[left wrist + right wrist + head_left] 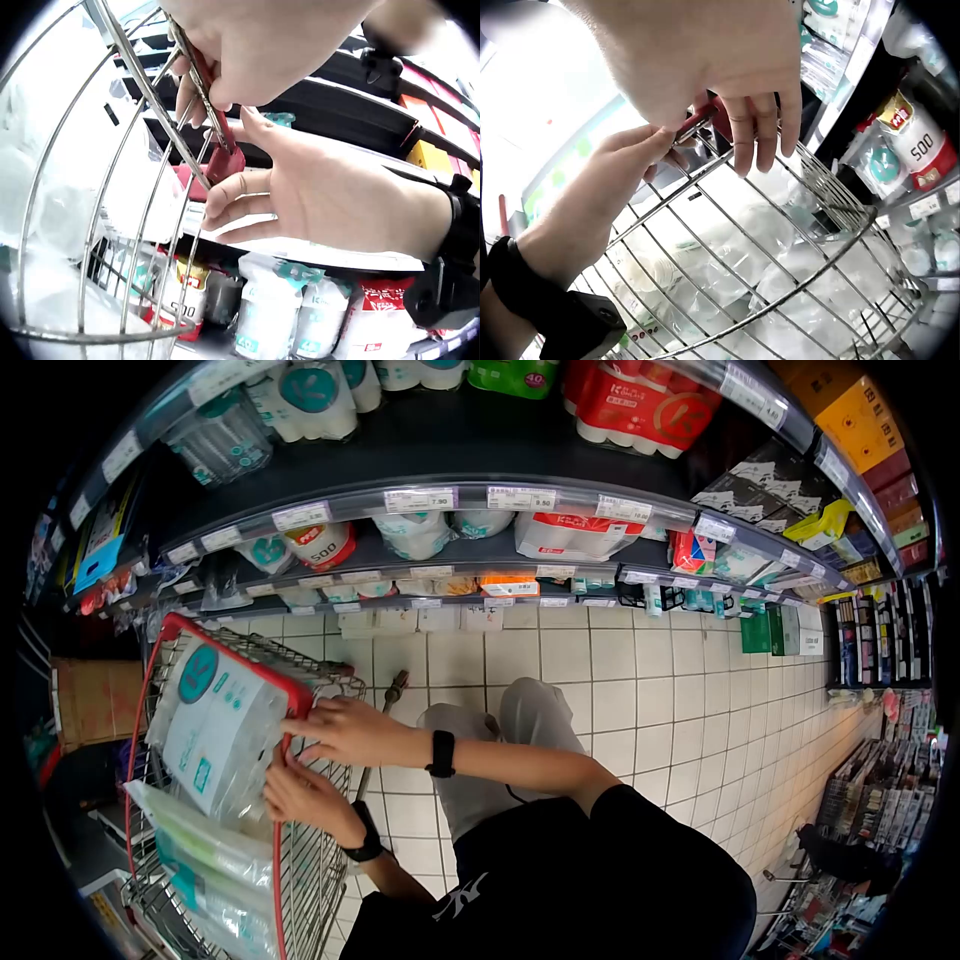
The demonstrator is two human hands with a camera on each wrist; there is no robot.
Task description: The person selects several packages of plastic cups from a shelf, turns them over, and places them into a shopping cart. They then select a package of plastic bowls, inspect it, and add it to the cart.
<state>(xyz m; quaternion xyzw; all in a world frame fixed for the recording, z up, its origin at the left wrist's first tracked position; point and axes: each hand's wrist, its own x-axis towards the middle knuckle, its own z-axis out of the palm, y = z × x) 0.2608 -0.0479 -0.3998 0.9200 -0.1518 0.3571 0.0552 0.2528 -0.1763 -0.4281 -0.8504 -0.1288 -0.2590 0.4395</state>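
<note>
A wire shopping cart (312,895) with red plastic trim (225,648) on its rim stands at the left of the head view. My left hand (305,797) grips the red trim of the near side, close to the corner. In the left wrist view its fingers curl round the strip. Right beside it, my right hand (350,732) holds the rim at the red corner piece (226,163), thumb above and fingers draped over the wire side. Inside the cart lie a white plastic-wrapped pack with a teal logo (205,710) and a pale green and white pack (200,860).
Store shelves (400,480) curve across the front with price labels, paper rolls and a red pack (645,405). Several small boxes (780,628) stand on the tiled floor (640,660). A cardboard box (97,702) sits left of the cart; another aisle is at right.
</note>
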